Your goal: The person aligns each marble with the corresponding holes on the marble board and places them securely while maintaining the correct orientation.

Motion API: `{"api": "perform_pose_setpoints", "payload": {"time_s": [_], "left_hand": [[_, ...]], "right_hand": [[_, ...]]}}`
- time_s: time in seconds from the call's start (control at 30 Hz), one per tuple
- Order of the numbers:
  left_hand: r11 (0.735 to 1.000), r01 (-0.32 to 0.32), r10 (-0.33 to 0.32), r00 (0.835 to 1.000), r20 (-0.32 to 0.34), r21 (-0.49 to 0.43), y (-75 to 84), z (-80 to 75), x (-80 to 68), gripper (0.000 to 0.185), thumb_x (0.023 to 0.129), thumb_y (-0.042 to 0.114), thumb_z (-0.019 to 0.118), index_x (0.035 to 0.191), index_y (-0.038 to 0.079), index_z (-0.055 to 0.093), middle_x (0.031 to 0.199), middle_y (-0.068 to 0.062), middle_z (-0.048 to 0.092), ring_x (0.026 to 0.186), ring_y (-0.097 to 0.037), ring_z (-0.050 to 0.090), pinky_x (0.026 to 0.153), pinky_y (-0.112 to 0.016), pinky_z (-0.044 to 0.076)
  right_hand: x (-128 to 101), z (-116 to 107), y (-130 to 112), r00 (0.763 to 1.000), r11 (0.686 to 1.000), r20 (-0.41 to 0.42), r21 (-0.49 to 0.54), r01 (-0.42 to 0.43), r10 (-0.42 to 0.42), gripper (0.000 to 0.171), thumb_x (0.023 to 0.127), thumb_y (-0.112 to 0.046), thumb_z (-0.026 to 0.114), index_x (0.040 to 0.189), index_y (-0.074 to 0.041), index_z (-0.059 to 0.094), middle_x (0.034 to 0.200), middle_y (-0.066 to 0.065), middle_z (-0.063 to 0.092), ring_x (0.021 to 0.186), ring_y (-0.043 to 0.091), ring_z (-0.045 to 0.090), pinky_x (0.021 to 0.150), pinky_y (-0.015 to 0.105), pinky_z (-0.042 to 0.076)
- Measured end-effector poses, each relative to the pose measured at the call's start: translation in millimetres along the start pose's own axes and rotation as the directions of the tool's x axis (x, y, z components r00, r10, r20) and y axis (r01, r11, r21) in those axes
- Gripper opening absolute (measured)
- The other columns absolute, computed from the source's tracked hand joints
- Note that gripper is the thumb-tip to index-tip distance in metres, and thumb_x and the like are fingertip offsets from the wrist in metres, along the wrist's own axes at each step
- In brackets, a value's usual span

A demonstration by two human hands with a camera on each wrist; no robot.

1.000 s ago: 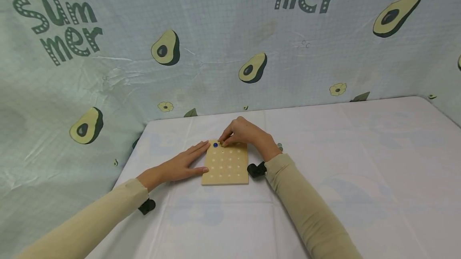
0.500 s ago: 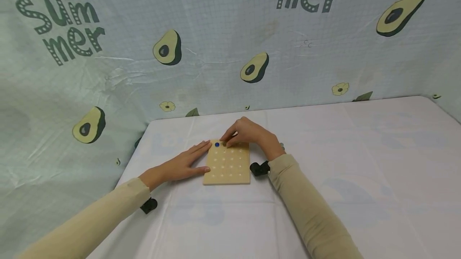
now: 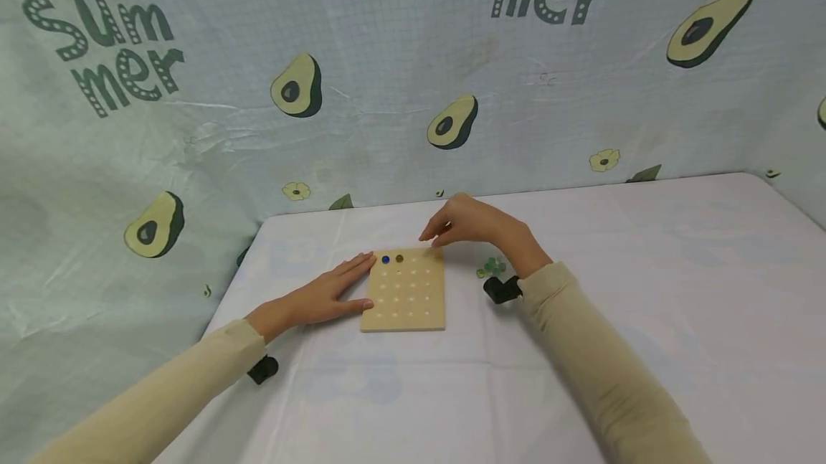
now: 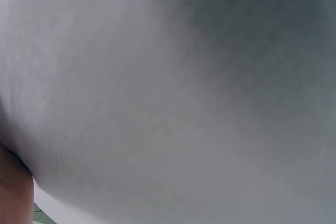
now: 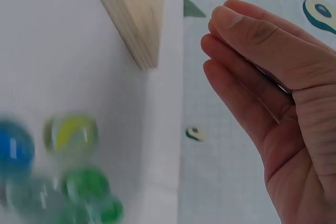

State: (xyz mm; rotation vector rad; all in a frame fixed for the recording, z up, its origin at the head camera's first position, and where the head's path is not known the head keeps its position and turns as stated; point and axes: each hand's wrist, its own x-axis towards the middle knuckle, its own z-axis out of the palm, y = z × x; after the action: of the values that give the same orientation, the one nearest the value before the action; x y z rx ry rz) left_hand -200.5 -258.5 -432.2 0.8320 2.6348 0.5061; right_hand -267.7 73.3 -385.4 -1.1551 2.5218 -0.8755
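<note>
A square wooden board with rows of shallow hollows lies on the table. Two marbles sit in its far row: a blue marble in the corner and a dark amber marble beside it. My left hand rests against the board's left edge, fingers straight and thumb spread. Above the board's far right corner, my right hand hovers with loosely bent fingers and nothing between them. The right wrist view shows this hand off to the right of the board's edge.
Several glass marbles lie right of the board, below my right wrist, among them a green marble, a blue marble and a yellow-swirled marble. A white cloth covers the table. Behind it hangs an avocado-print sheet.
My right hand has let go of the amber marble, leaving it in the board's far row, and moved right and up. The marbles on the right are now uncovered. My left hand stays put.
</note>
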Motion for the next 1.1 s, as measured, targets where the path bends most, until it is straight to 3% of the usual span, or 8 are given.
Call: {"api": "perform_pose_setpoints", "payload": {"time_s": [0.4,0.57,1.1], "left_hand": [[1.0,-0.008,0.008,1.0,-0.01,0.002,-1.0,1.9,-3.5,0.089,0.097,0.057,0.061,0.165,0.02,0.016,0.171,-0.004,0.013,0.156,-0.035,0.013,0.122,-0.061,0.018],[1.0,-0.015,0.015,1.0,-0.023,0.02,-2.7,2.2,-3.1,0.089,0.098,0.057,0.06,0.165,0.02,0.016,0.171,-0.004,0.012,0.156,-0.033,0.013,0.123,-0.059,0.019],[1.0,0.006,-0.005,1.0,-0.015,0.02,-0.3,2.4,-2.0,0.089,0.098,0.057,0.061,0.165,0.022,0.016,0.171,-0.002,0.012,0.156,-0.032,0.013,0.123,-0.058,0.017]], "right_hand": [[-62,-25,19,0.999,0.994,0.04,-0.109,-0.018,0.023,0.027,0.089,-0.009,0.08,0.115,-0.008,0.079,0.112,0.006,0.077,0.098,0.013,0.073,0.085,0.031,0.06],[-83,-29,28,0.998,0.994,0.051,-0.098,-0.041,0.046,0.028,0.087,-0.006,0.081,0.114,-0.007,0.079,0.11,0.006,0.077,0.098,0.013,0.074,0.083,0.029,0.06],[-99,-25,46,0.998,0.996,0.056,-0.087,0.034,-0.03,0.024,0.085,-0.002,0.08,0.108,-0.009,0.081,0.106,0.001,0.078,0.095,0.011,0.074,0.08,0.022,0.059]]}}
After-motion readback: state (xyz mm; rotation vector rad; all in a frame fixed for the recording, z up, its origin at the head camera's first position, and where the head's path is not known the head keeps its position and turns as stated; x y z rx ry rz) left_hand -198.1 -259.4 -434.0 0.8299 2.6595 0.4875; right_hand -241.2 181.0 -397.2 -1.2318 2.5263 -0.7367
